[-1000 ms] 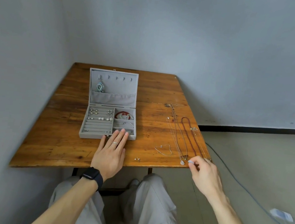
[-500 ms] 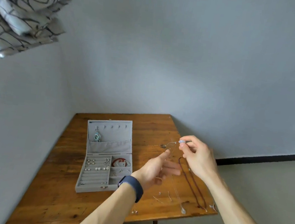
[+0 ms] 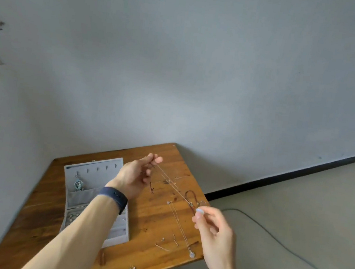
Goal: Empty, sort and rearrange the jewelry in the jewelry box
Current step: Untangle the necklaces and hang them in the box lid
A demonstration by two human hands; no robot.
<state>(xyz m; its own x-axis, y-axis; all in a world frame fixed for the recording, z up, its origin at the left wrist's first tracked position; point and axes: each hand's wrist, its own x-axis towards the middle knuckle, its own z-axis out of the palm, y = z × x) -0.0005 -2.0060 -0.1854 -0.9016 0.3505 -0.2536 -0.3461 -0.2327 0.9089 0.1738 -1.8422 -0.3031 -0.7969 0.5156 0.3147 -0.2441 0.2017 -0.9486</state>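
Above the wooden table (image 3: 153,218), two hands are raised with one thin silver chain (image 3: 174,184) stretched taut between them. The left hand (image 3: 134,178) pinches the chain's upper end between thumb and fingertips, its other fingers loosely curled. The right hand (image 3: 214,231) pinches the lower end between thumb and forefinger, near the table's right edge.

Two more necklaces lie on the wood below: a second fine chain (image 3: 180,227) ending in a pale pendant by the front edge, and a dark cord (image 3: 187,193) looped just behind the right hand. Three small silver pieces (image 3: 166,242) sit near that pendant, and another small piece (image 3: 132,268) lies close to the front edge.

One grey jewelry box (image 3: 96,180) stands open at the left of the table, its lid upright with a row of small hooks; one teal pendant (image 3: 77,184) hangs there. The left forearm, with a dark wristband (image 3: 113,196), crosses in front of the box and hides most of its tray. One cable (image 3: 271,233) runs across the floor to the right.
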